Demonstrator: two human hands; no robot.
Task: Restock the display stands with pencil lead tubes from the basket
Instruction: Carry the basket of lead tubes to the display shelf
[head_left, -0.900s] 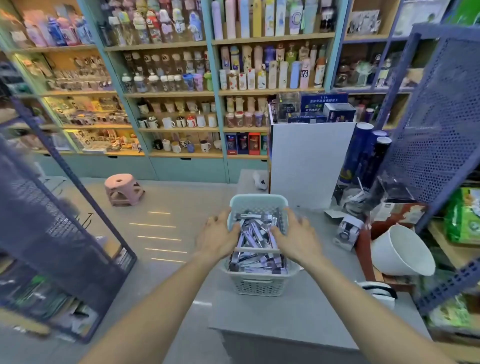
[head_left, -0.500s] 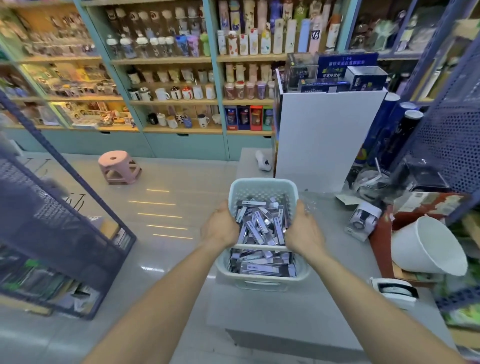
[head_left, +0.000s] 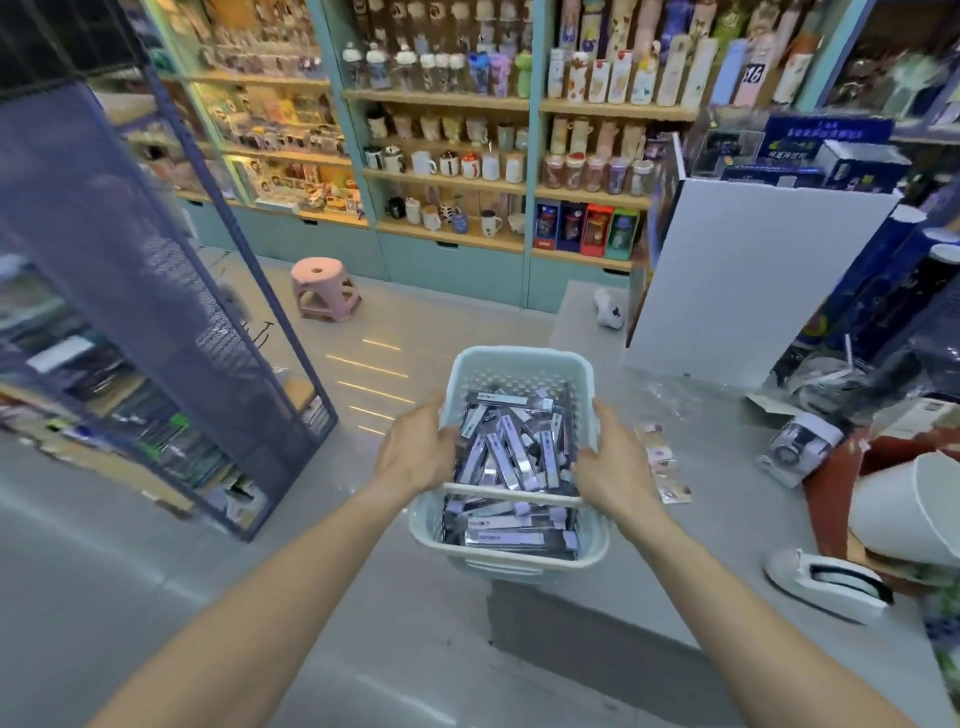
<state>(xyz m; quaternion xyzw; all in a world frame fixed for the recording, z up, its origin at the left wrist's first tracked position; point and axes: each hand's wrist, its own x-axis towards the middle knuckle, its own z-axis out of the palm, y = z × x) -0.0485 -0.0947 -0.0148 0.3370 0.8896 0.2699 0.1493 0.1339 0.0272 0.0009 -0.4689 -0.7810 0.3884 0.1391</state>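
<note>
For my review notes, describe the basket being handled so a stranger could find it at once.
Start at the grey counter on the right of the shop aisle; at its near left corner a person's left hand and right hand grip the sides of the basket. It is pale mint, with perforated walls, and heaped with lilac pencil lead tubes, unlike the solid white bucket lying tipped nearby.

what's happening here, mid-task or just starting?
Looks like the start. A person grips a pale blue perforated plastic basket by its sides, left hand and right hand on opposite rims. It is full of flat purple-and-black packets of pencil lead tubes and partly overhangs the grey counter edge. No packet is in hand.
</note>
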